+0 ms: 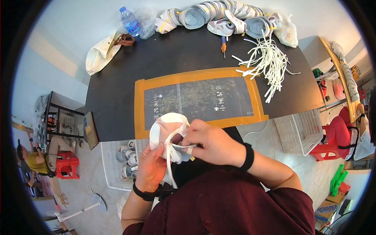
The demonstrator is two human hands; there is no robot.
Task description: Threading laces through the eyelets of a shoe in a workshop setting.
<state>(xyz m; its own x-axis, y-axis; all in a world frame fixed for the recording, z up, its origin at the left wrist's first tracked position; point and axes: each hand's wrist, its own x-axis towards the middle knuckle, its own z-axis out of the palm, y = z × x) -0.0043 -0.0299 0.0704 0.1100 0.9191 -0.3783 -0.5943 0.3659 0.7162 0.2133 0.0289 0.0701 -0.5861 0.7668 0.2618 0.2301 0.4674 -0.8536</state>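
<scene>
My left hand cups a white and pale pink sneaker from below, toe pointing away from me, just over the near edge of the dark table. My right hand pinches a white shoelace at the shoe's eyelets; the lace's loose end hangs down between my hands. Both wrists wear black bands. A heap of loose white laces lies on the table at the far right.
A row of similar sneakers lines the table's far edge, with a water bottle, a cloth bag and an orange-handled tool. An orange-taped mat covers the middle. White baskets sit at left and right; a red stool stands beyond.
</scene>
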